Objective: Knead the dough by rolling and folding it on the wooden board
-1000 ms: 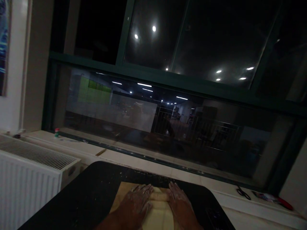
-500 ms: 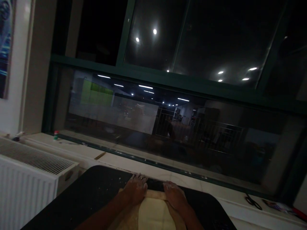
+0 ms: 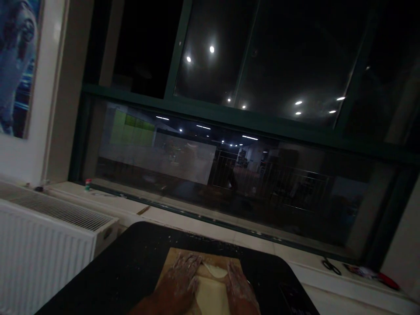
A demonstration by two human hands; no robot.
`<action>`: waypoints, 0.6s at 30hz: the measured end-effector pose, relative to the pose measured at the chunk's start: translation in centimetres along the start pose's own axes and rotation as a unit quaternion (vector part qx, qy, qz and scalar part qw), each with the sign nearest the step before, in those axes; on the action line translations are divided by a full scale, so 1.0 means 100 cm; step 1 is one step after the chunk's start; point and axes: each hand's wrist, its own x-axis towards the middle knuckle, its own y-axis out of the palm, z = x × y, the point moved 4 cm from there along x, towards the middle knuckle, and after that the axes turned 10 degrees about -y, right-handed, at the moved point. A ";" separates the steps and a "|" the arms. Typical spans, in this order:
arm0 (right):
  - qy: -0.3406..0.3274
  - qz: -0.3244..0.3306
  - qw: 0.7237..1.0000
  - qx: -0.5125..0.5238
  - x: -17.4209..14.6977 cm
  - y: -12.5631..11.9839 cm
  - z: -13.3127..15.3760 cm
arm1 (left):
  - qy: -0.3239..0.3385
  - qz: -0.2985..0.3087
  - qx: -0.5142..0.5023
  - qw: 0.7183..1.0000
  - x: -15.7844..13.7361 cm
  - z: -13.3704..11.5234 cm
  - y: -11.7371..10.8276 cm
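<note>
Dough [image 3: 211, 286]: pale sheet on wooden board [image 3: 177, 258]. Left hand [image 3: 180, 282] and right hand [image 3: 238, 286], floured, fingers spread flat, press its sides. Risk: uneven pressure may tear the sheet.

Floured hands pressing on dough at a dark table

The left hand [image 3: 180, 283] and the right hand [image 3: 239, 288] are lying flat on either side of a pale sheet of dough [image 3: 211, 291], which is resting on a wooden board [image 3: 173, 258] on the black table [image 3: 131, 262]. Scissors [image 3: 329, 265] are lying on the windowsill [image 3: 197, 221], and a white radiator [image 3: 49, 245] is standing to the left.
</note>
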 end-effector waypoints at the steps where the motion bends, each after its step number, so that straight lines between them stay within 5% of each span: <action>1: 0.005 0.015 1.000 0.002 -0.001 -0.003 0.001 | -0.005 0.018 -0.011 1.000 -0.002 0.000 -0.002; 8: 0.049 0.103 0.992 0.059 0.029 -0.049 0.018 | -0.110 0.064 -0.120 0.985 0.013 0.006 -0.023; 18: 0.063 0.023 0.997 0.026 0.118 -0.105 -0.011 | -0.058 0.012 -0.204 0.977 0.104 -0.001 -0.085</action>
